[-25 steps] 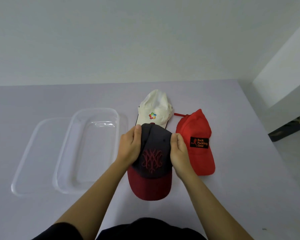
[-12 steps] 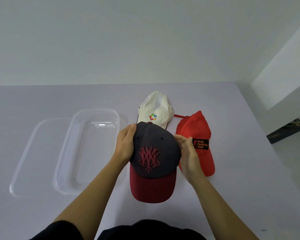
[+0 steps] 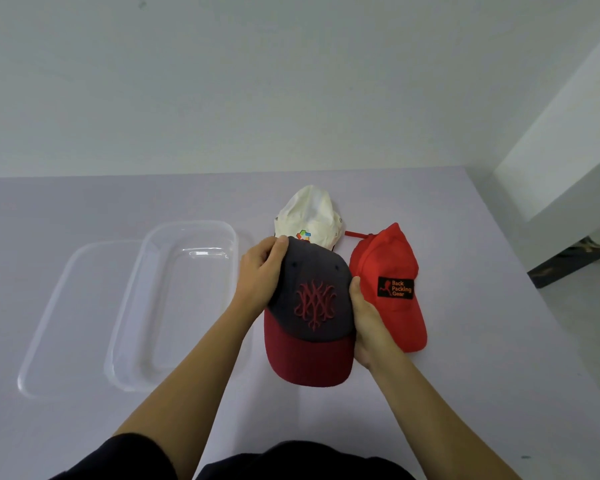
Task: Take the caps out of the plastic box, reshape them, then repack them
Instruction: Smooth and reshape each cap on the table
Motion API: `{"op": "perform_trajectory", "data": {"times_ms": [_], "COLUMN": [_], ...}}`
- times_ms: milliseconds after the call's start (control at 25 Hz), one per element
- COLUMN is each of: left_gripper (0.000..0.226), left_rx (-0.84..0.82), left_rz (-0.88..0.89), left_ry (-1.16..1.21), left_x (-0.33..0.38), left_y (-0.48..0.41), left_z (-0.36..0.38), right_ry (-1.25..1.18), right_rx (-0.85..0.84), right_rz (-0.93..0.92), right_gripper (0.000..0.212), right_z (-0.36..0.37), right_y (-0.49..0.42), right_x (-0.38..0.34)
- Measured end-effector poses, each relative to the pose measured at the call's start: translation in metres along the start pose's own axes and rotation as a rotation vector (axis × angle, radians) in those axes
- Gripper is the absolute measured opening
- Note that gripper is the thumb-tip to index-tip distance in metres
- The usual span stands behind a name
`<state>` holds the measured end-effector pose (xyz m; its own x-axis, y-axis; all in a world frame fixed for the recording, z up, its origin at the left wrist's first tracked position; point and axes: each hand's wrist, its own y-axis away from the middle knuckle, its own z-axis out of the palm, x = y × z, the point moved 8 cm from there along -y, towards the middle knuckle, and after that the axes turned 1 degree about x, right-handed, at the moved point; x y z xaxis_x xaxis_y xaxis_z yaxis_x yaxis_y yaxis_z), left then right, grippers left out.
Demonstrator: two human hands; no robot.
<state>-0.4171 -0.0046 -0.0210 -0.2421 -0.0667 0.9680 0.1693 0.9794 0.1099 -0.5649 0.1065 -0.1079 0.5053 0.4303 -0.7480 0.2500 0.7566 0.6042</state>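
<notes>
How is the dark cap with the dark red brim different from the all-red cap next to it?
The dark grey cap with the maroon brim is held in the left hand and right hand; the bright red fabric cap lies on the lilac table. The dark cap bears a red stitched emblem; the red cap bears a black patch with orange words. Both brims point toward the person.

White cap (image 3: 309,216): brim lying hidden behind dark cap (image 3: 312,292). Right hand (image 3: 369,327): fingers hiding beneath that cap. 1 dark sleeve (image 3: 118,459): being cropped by the frame's bottom edge.
</notes>
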Motion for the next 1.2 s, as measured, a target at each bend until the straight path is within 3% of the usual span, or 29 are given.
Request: {"op": "perform_trajectory", "data": {"times_ms": [80,200,280,440,640,760,920,1000,1120,1200], "left_gripper": [0.045,0.069,0.079,0.062,0.071,0.079,0.059,0.053,0.049,0.047], "left_rx": [-0.123,-0.317,-0.416,-0.252,0.045,0.022,-0.025,-0.092,-0.092,-0.039], "left_rz": [-0.18,-0.468,-0.592,-0.531,-0.506,-0.57,-0.74,-0.747,-0.655,-0.526], "left_ry": [0.101,0.16,0.364,0.495,0.581,0.464,0.231,0.105,-0.103,-0.365], "left_x": [-0.014,-0.05,-0.064,-0.063,-0.083,-0.1,-0.14,-0.155,-0.153,-0.141], "left_y": [0.001,0.015,0.031,0.034,0.024,0.029,0.054,0.061,0.061,0.052], "left_z": [0.008,0.02,0.037,0.041,0.022,0.02,0.017,0.017,0.013,0.006], "right_ry": [-0.069,-0.156,-0.194,-0.31,-0.369,-0.246,-0.177,-0.059,0.499,0.824], "right_rx": [0.012,0.017,0.028,-0.095,-0.297,-0.22,-0.084,-0.079,-0.007,0.056], "right_rz": [0.025,0.032,0.037,0.007,0.024,0.033,0.152,0.174,0.046,-0.035], "right_gripper": [0.058,0.055,0.058,0.06,0.047,0.047,0.044,0.043,0.042,0.052], "right_z": [0.0,-0.002,-0.001,0.007,0.025,0.009,-0.023,-0.029,-0.042,-0.049], "right_y": [0.002,0.002,0.001,0.007,0.021,0.007,-0.005,-0.003,0.0,-0.005], "right_x": [0.001,-0.002,-0.006,-0.019,-0.014,0.006,0.061,0.078,0.071,0.059]}}
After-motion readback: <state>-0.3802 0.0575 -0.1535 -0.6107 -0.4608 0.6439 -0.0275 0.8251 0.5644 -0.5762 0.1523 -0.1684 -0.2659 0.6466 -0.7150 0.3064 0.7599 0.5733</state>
